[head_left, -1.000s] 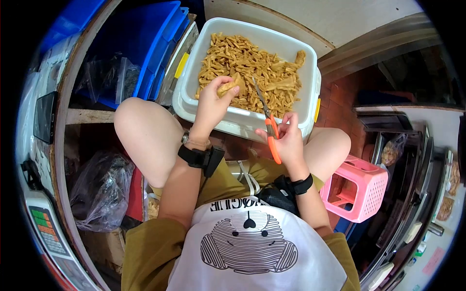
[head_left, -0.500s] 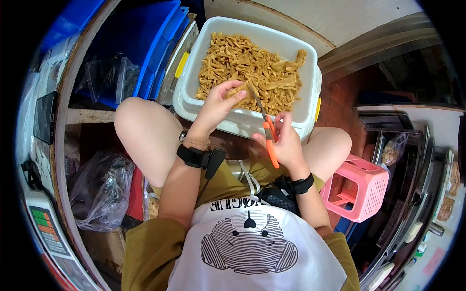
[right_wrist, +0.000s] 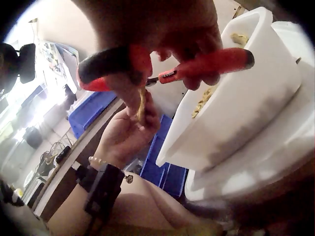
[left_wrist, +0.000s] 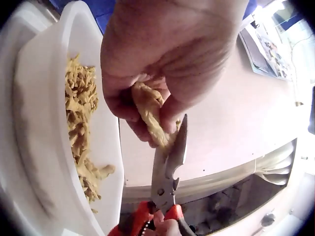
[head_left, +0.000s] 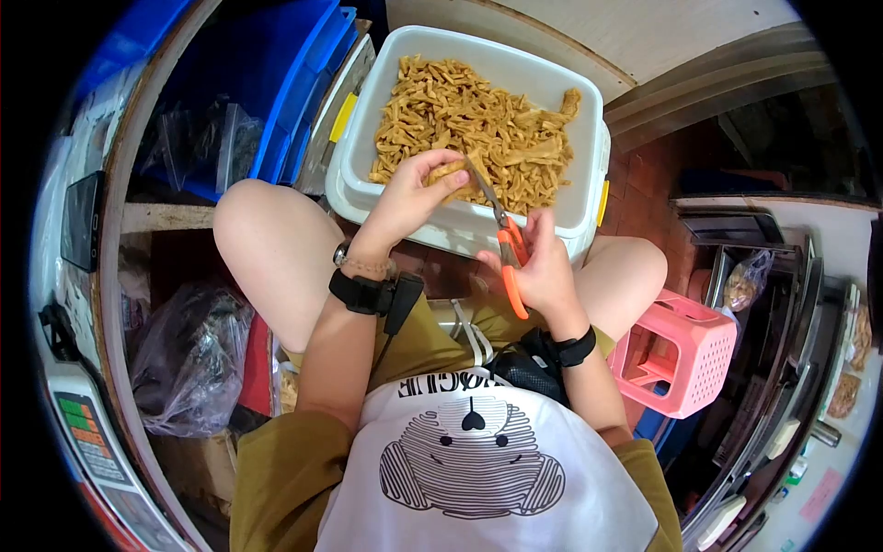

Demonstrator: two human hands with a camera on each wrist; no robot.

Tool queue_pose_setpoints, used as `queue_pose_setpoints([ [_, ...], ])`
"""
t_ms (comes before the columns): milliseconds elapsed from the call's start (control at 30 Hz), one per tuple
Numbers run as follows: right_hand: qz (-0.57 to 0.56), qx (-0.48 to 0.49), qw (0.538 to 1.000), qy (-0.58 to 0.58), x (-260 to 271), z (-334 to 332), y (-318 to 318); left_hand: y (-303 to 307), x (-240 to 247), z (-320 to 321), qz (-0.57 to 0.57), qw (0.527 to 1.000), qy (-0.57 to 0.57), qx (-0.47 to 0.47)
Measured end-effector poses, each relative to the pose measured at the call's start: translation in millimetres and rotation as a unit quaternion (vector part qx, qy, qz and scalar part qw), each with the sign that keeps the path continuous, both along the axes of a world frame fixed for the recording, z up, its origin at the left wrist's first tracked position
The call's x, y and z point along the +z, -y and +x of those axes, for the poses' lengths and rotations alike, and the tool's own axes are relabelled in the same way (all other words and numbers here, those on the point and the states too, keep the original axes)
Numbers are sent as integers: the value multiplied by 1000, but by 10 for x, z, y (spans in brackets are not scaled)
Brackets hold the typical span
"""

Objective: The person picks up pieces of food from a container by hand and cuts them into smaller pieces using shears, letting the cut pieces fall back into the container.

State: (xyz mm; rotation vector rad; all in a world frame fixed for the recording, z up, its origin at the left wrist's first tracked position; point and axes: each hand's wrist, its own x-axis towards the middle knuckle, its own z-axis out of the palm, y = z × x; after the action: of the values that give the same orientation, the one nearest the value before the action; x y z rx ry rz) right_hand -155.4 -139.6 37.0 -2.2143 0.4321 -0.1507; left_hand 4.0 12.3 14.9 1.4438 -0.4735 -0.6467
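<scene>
Now the blades meet the work: seen from beside the seated person, the scissors (head_left: 505,241), whose tips a second ago pointed past the left fingers over the heap, have swung across to the left fingertips. The left hand (head_left: 416,191) pinches a soft tan piece (left_wrist: 149,110) between thumb and curled fingers; its lower end projects just past the fingertips and, in the left wrist view, appears to lie between the parted blades. The right hand (head_left: 544,273) grips the handles, its fingers curled around them, with the pivot just ahead of its fingertips. Beyond and beneath both sets of fingers stands the white tub (head_left: 587,152), and in it a heap of cut-looking strips (head_left: 441,101) of the same colour spreads outward from near the left fingertips; a larger lump (head_left: 570,103) lies toward the far corner, well apart from either hand. The shift suggests that the work in hand has passed from lining up to the snip itself, with the left fingertips close enough to the edges to call for care.
</scene>
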Motion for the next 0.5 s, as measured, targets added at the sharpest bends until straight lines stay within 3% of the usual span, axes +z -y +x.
queue_pose_setpoints([
  [367,-6,-18,1000,-18,56,-11,3,17,4,-6,-40,997,5,62],
  [500,-27,5,999,-45,95,-33,-5,-35,152,-12,-4,1000,4,-11],
])
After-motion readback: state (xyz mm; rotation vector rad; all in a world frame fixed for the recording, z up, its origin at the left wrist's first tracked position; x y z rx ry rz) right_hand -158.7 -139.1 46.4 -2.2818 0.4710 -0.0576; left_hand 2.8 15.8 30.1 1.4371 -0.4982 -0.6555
